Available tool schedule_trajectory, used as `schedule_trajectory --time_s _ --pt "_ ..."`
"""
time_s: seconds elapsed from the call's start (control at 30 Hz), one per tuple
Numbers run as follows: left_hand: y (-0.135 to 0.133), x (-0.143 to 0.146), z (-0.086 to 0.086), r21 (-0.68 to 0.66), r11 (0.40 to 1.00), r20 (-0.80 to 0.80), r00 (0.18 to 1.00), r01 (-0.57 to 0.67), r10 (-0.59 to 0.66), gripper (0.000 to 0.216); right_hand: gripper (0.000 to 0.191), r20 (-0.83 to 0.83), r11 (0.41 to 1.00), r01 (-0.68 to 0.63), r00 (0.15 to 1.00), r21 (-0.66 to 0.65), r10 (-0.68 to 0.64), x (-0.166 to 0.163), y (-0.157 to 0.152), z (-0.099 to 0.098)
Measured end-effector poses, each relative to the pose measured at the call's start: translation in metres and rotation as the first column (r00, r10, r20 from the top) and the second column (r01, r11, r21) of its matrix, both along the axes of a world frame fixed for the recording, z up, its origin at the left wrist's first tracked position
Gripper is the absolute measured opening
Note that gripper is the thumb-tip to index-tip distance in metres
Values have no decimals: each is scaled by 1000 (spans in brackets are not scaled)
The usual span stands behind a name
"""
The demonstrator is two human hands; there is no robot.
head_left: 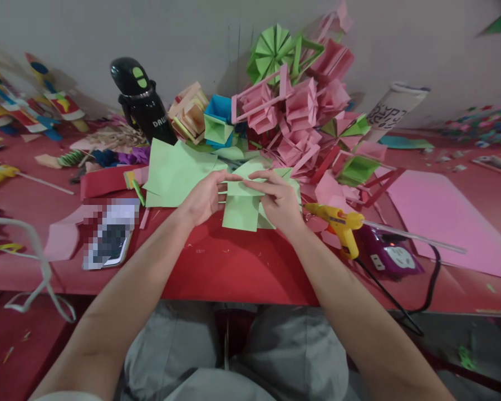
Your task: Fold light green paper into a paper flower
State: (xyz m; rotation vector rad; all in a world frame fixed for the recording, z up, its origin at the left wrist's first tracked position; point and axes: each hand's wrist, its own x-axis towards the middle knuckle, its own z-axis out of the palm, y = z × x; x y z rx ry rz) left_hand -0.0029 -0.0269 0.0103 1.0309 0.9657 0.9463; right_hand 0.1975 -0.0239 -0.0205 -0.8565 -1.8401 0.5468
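Observation:
A folded light green paper piece (242, 209) is held over the red table (234, 267) by both hands. My left hand (204, 195) pinches its left upper edge with thumb and fingertips. On the right upper edge, my right hand (278, 197) pinches the same piece, fingers curled over the fold. Loose light green sheets (173, 172) lie just behind my left hand.
A yellow glue gun (342, 223) with a glue stick lies right of my right hand, beside a purple power strip (390, 256). A heap of pink and green folded paper shapes (300, 111) rises behind. A black bottle (140, 97) and a phone (112, 239) are at left.

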Motion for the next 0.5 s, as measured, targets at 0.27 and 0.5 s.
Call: schedule_trajectory --time_s 0.27,0.5 --pt "3 -2 -8 182 978 -132 984 -98 123 49 41 -34 998 -64 997 6 64 -2 -6 6" --pt "3 -6 -9 253 964 -136 983 -83 120 49 44 -359 854 -120 930 -506 -82 -7 1 5"
